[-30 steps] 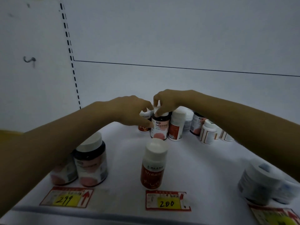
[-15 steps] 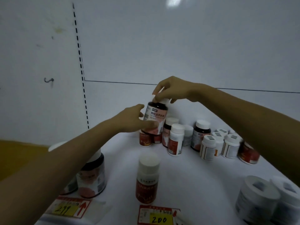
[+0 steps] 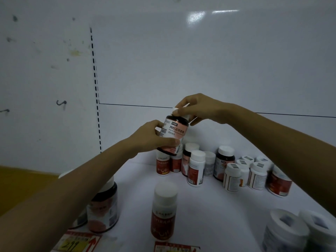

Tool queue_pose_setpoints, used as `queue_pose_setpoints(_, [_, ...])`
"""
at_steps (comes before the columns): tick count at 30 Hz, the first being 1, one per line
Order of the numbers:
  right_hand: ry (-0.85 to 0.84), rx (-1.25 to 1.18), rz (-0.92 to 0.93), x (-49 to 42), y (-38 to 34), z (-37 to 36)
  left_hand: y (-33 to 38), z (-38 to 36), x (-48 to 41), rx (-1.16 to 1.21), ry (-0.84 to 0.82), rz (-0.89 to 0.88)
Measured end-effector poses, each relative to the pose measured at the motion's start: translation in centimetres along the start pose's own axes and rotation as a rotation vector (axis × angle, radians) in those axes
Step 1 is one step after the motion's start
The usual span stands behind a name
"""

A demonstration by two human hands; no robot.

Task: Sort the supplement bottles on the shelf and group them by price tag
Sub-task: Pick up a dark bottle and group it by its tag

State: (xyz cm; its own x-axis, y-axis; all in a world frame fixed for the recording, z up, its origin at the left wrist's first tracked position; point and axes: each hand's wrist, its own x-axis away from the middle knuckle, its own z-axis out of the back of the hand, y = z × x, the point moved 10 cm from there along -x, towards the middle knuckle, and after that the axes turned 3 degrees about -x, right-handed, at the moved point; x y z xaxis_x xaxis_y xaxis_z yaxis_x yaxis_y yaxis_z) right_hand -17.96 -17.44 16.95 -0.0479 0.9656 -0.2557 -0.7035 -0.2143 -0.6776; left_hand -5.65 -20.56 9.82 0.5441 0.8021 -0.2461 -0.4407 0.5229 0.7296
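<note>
Lifted clear of the shelf (image 3: pixel 209 206), the dark pink-labelled supplement bottle (image 3: pixel 173 132) sits higher than before; left hand (image 3: pixel 151 138) grips its body, right hand (image 3: pixel 201 109) pinches the white cap. Probably rigid, light, slick: hold the label band

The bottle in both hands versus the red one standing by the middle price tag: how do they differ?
The held bottle is off the shelf and tilted, left hand on its body, right hand on its cap; the red bottle stands upright, untouched. The held bottle is dark and squat with a pink-and-white label; the red bottle is slimmer, mostly red. Both have white caps.
</note>
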Motion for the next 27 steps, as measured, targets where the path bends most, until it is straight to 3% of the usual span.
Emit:
queue_pose_setpoints(8, [0.042, -0.102, 0.082, -1.5, -3.9, -2.3, -0.9, 4.3, 1.2, -0.012, 0.016, 0.009])
queue_pose_setpoints(15, [0.03, -0.054, 0.139, -3.5, -9.6, -7.2, -4.4, 10.5, 3.0, 0.069, -0.002, 0.03])
queue_pose_setpoints(23, [-0.147, 0.074, 0.004, -6.0, -12.1, -15.4, -10.4, 13.6, 4.4, 0.112, -0.117, -0.024])
queue_pose_setpoints(27, [-0.126, 0.118, -0.046, -6.5, -12.8, -17.6, -12.9, 13.9, 4.4, 0.143, -0.171, -0.057])
